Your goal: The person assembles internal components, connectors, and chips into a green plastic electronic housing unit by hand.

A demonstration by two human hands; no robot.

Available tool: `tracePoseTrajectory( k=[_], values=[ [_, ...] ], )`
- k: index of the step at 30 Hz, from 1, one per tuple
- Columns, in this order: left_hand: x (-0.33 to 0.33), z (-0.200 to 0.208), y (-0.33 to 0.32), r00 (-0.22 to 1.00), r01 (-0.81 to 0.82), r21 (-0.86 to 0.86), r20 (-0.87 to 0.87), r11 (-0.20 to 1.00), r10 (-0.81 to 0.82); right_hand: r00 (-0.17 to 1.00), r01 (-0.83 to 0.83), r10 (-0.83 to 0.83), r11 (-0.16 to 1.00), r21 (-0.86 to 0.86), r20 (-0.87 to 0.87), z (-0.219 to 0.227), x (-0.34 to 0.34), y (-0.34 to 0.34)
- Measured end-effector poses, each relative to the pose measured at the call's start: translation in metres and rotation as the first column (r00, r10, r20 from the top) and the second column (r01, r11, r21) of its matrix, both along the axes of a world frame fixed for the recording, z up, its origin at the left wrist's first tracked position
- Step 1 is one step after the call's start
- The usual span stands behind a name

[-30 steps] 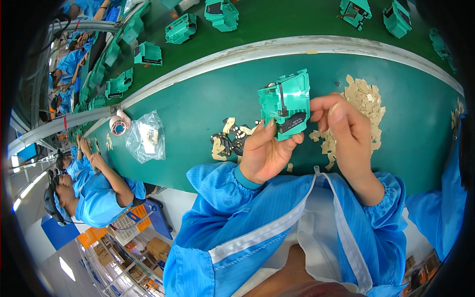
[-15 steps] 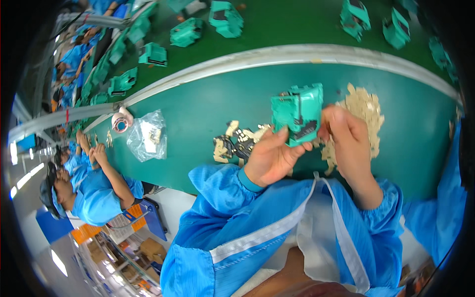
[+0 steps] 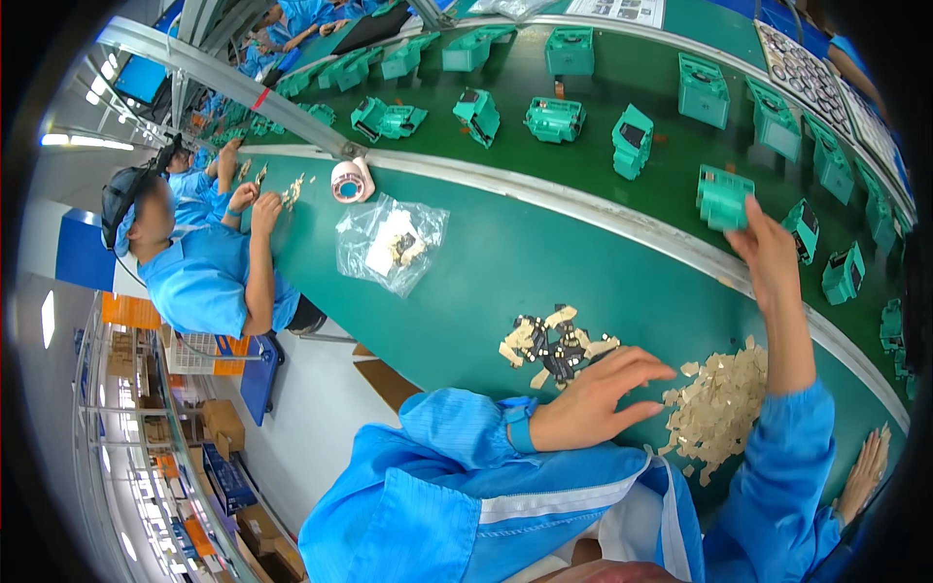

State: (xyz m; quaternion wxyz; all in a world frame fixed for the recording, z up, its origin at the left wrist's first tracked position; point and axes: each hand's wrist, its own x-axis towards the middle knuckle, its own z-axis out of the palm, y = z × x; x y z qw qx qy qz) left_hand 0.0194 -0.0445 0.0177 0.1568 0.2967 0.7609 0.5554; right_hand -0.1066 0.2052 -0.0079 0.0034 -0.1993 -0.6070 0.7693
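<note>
Right hand (image 3: 770, 255), upper right of frame, has its grip closed on a green plastic housing (image 3: 724, 197); left hand (image 3: 595, 400), open and empty, rests on the desk (image 3: 466, 301) beside the beige chips (image 3: 719, 408).

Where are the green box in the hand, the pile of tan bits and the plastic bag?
green box (image 3: 724, 196), head view, its ribbed side
pile of tan bits (image 3: 721, 408), head view, middle
plastic bag (image 3: 389, 243), head view, middle

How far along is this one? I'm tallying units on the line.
Looks done: the green plastic housing is out over the dark belt, in the right hand, among other housings. In hand: the left hand rests by the beige pieces. Left: that pile and the black parts.
</note>
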Motion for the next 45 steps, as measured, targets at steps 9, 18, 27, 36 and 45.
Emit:
tracePoseTrajectory(
  k=[9, 18, 27, 36, 45],
  values=[
    [0.002, -0.01, -0.063, 0.863, -0.38, -0.151, -0.414, 0.913, 0.291, 0.989, 0.03, -0.019, 0.997, 0.072, -0.148, 0.01, 0.025, -0.009],
    [0.026, -0.038, -0.027, 0.902, -0.102, -0.371, -0.427, 0.923, -0.071, 0.706, -0.282, 0.7, 0.137, 0.95, 0.109, 0.032, 0.217, -0.028],
    [0.03, -0.04, 0.023, 0.933, -0.026, -0.052, -0.359, 0.998, 0.005, 0.868, -0.007, 0.496, 0.08, 0.997, -0.033, -0.003, 0.234, -0.03],
    [-0.011, -0.03, -0.011, 0.848, -0.303, -0.38, -0.527, 0.874, 0.064, 0.689, -0.288, 0.697, 0.012, 0.958, 0.198, 0.002, 0.216, -0.06],
    [-0.022, -0.023, -0.005, 0.87, -0.076, -0.182, -0.493, 0.98, -0.024, 0.918, -0.053, 0.346, 0.592, 0.804, -0.194, 0.023, 0.199, -0.045]
  ],
)
